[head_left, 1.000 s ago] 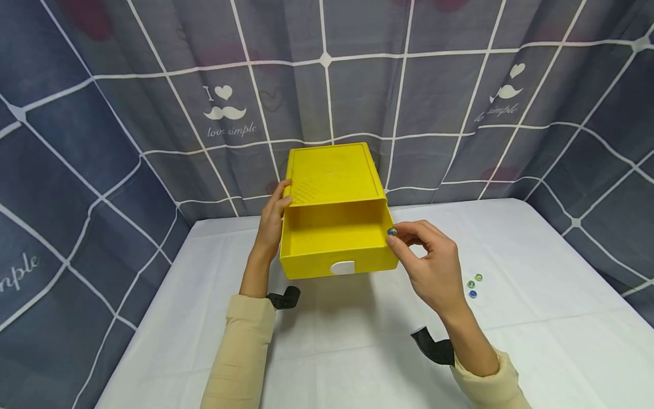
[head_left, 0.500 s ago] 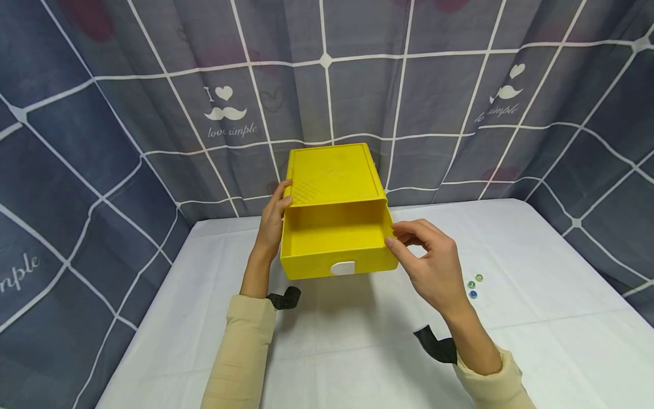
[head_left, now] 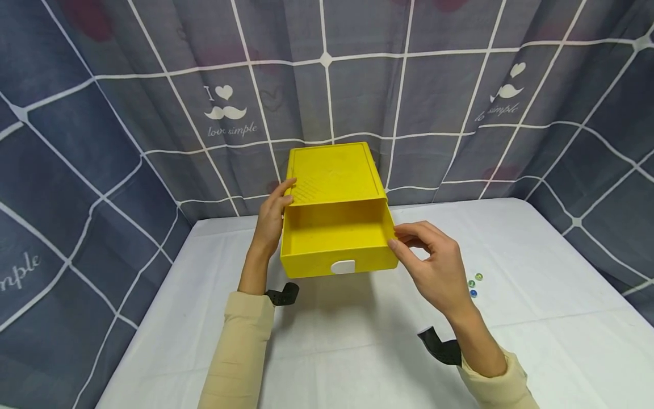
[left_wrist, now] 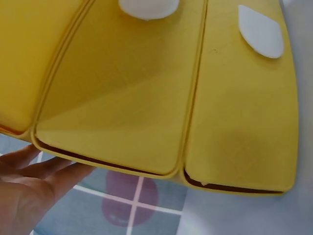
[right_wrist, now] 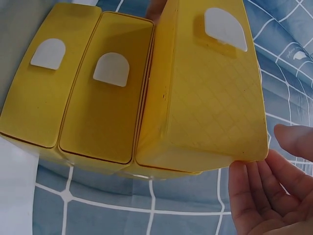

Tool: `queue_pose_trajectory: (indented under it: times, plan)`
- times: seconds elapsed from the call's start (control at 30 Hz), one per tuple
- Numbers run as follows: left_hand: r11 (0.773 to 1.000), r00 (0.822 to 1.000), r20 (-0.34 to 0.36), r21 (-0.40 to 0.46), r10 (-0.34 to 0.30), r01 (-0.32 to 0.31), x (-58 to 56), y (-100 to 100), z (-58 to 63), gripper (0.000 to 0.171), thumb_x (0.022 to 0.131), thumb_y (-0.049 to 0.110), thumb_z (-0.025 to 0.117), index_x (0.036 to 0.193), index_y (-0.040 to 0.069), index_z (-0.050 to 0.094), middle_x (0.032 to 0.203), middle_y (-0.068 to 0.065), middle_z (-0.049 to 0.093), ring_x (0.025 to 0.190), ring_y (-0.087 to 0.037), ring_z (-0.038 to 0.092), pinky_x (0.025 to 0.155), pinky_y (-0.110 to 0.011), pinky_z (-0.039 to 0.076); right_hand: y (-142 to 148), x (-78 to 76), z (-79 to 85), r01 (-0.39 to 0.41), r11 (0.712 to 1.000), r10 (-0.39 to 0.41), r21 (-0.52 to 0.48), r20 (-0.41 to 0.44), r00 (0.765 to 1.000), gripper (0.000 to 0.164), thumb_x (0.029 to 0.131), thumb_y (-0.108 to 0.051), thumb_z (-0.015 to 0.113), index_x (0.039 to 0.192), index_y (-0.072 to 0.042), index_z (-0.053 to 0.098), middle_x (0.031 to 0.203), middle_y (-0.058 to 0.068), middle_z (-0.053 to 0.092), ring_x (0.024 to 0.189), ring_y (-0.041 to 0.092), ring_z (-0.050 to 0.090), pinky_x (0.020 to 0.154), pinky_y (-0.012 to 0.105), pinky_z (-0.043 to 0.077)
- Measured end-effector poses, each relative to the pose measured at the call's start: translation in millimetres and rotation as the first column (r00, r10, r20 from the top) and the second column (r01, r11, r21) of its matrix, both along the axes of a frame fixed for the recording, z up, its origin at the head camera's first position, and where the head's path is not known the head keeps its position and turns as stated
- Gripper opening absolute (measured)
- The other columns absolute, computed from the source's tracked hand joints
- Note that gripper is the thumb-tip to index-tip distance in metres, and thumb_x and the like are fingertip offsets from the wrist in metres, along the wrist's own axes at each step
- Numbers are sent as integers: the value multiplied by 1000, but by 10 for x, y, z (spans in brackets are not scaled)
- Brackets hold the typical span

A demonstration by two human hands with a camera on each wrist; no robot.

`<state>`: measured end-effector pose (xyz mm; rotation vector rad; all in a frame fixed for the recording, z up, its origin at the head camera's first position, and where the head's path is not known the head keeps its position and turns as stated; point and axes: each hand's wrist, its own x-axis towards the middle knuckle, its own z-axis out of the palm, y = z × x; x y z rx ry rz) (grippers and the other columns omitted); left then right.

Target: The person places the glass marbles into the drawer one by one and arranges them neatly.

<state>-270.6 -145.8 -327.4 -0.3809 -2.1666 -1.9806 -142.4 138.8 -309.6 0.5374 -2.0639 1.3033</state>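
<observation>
Below the top drawer [head_left: 313, 264], in wrist views only: two closed drawers [right_wrist: 95, 107]. Past the relaxed right hand [head_left: 431, 267], in head view only: three marbles [head_left: 472, 283]; left hand [head_left: 269, 224] straight-fingered against the cabinet [head_left: 332, 170].

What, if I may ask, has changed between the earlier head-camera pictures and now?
The right hand no longer pinches the blue marble at the yellow drawer; it appears to have been let go, but where it lies isn't visible. That hand stays by the drawer's right side. The left hand on the cabinet and the three marbles look essentially unchanged.
</observation>
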Motion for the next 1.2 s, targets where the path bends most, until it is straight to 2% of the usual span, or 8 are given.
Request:
queue_pose_trajectory:
  times: [0.2, 0.37, 0.53, 0.63, 0.77, 0.93, 1.2]
  plan:
    - [1000, 1000, -24, 0, 14, -14, -3, 4, 9, 42, 99, 18, 41, 136, 5, 55, 147, -7, 45, 137, -20, 35, 114, -46, 22, 8, 27, -18, -3, 1000, 3, -2, 0, 1000, 17, 85, 4, 73, 100, -1, 73, 96, 3, 69, 86, 14, 63, 81, 18, 51]
    - [999, 998, -48, -38, 30, -32, -1, 3, 14, 42, 100, 21, 41, 136, 6, 55, 146, -9, 45, 135, -22, 36, 113, -43, 23, 12, 40, -24, -22, 1000, 22, -15, -9, 1000, 17, 86, 6, 71, 100, -2, 74, 96, 4, 69, 87, 16, 63, 80, 19, 52]
    - [999, 998, -60, -36, 9, -11, 9, -3, 16, 43, 101, 29, 49, 136, 6, 55, 146, -8, 45, 133, -22, 37, 113, -42, 25, 25, 54, -31, -35, 999, 35, -19, -8, 999, 19, 85, 7, 70, 101, -2, 73, 98, 3, 69, 86, 18, 63, 80, 19, 52]
    - [1000, 1000, -8, -21, -6, 6, 20, -13, 35, 45, 100, 32, 53, 138, 9, 54, 148, -6, 42, 133, -23, 37, 110, -51, 28, 35, 60, -34, -50, 999, 50, -21, -13, 999, 20, 85, 8, 70, 102, -1, 73, 99, 3, 68, 87, 18, 63, 80, 20, 52]
    - [1000, 996, 88, -3, -26, 27, 41, -29, 80, 52, 98, 33, 53, 148, 20, 47, 156, -2, 34, 137, -25, 34, 106, -62, 29, 55, 62, -38, -69, 997, 68, -26, -22, 997, 22, 84, 9, 70, 103, -1, 73, 100, 4, 69, 88, 18, 63, 80, 20, 52]
    - [999, 990, 131, 18, -53, 52, 50, -41, 114, 61, 97, 32, 54, 155, 28, 35, 158, -4, 29, 140, -26, 34, 105, -59, 34, 107, 58, -87, -42, 999, 42, -8, -15, 999, 22, 83, 8, 73, 104, -1, 73, 100, 8, 70, 88, 15, 65, 82, 18, 51]
    - [999, 987, 153, 22, -46, 43, 68, -40, 121, 60, 98, 33, 54, 154, 31, 34, 159, 1, 28, 142, -26, 32, 106, -58, 34, 276, 44, -200, 50, 998, -52, 46, 34, 998, 18, 84, 4, 74, 101, -2, 73, 97, 2, 70, 86, 7, 63, 82, 16, 49]
